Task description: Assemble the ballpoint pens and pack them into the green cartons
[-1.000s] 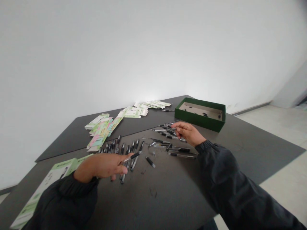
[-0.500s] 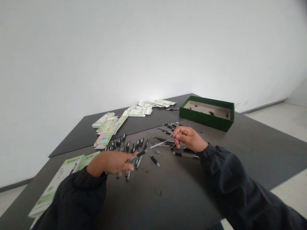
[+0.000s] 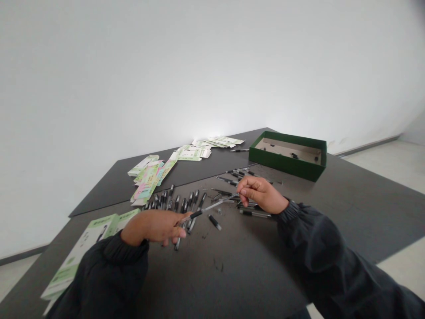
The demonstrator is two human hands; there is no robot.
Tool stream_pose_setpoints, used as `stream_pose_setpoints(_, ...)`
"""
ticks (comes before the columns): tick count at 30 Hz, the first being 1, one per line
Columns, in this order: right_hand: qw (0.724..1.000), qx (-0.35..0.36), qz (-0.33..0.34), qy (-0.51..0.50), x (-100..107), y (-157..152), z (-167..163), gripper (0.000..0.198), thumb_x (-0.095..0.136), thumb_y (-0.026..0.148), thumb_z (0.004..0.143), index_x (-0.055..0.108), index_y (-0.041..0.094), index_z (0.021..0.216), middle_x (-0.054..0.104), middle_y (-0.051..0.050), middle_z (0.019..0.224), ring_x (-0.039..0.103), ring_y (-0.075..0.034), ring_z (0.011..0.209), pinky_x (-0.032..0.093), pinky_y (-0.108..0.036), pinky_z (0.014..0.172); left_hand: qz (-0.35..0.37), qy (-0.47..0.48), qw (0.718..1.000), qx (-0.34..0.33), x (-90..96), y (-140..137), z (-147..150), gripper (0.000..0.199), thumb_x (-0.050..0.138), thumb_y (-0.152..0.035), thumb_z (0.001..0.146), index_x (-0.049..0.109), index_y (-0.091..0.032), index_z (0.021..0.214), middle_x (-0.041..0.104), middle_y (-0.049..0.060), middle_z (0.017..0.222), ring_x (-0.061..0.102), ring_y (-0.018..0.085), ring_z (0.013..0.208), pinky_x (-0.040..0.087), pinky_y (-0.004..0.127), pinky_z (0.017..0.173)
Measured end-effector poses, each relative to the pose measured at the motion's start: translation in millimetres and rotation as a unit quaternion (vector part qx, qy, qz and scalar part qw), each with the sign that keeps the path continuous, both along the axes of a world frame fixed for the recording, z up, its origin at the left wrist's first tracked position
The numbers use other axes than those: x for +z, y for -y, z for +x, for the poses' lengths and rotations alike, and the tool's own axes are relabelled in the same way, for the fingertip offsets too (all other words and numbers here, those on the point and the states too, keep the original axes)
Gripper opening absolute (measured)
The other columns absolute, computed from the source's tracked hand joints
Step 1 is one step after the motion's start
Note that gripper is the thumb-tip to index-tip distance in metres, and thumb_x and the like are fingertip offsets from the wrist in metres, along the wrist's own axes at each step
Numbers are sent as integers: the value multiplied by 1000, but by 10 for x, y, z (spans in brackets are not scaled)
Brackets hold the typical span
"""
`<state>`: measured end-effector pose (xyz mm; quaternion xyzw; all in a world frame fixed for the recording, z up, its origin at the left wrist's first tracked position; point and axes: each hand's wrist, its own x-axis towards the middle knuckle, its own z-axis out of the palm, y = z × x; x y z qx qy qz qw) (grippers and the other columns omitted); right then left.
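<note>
Between thumb and fingers my left hand (image 3: 159, 225) grips a clear pen barrel (image 3: 195, 214) with a black grip section, its front end pointing right. My right hand (image 3: 260, 193) is closed in a pinch on a thin, pale pen refill (image 3: 222, 201). The refill's left tip meets the barrel's open end; how far in it sits I cannot tell. A short black-and-clear pen piece (image 3: 214, 222) lies on the table just below the refill. Behind my left hand capped black pens (image 3: 190, 199) are spread in a row. Loose pen parts (image 3: 255, 214) lie under and around my right hand.
A green open box (image 3: 287, 164) with a few small dark parts inside stands at the back right. Flattened green-and-white cartons (image 3: 192, 153) lie along the back. More cartons (image 3: 79, 252) are at the left edge of the dark table (image 3: 232, 274).
The refill in my right hand has come to the open end of the pen barrel, where a gap was before. My left hand stays nearly in place.
</note>
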<state>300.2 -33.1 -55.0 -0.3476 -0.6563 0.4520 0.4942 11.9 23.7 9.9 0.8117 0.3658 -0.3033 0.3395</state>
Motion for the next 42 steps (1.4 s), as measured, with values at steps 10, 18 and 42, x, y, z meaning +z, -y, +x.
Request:
stream_pose_setpoints(10,982,-49,132,126,123,240,-237,20,46,25,89,49,17,106,60,-2,75,56,-10,62,45,-23,61,-35,2,999,-15,-59,34,97,40,38,-29,87,42,-11,123,69,14,94,65,19,72,47,25,59)
stream_pose_setpoints(18,996,26,-14,-80,-186,236,-685,19,53,34,85,41,19,88,60,-2,72,60,-13,65,47,-26,61,-34,-10,999,-34,-95,58,126,38,37,-31,86,46,-12,117,70,15,92,66,21,75,49,28,63)
stream_pose_setpoints(42,995,-103,8,4,-300,144,-934,22,57,38,81,59,17,76,55,1,62,50,-10,58,38,-21,55,-6,7,1000,-29,-171,-19,19,45,37,-40,85,43,-13,121,70,14,91,66,24,75,49,30,62)
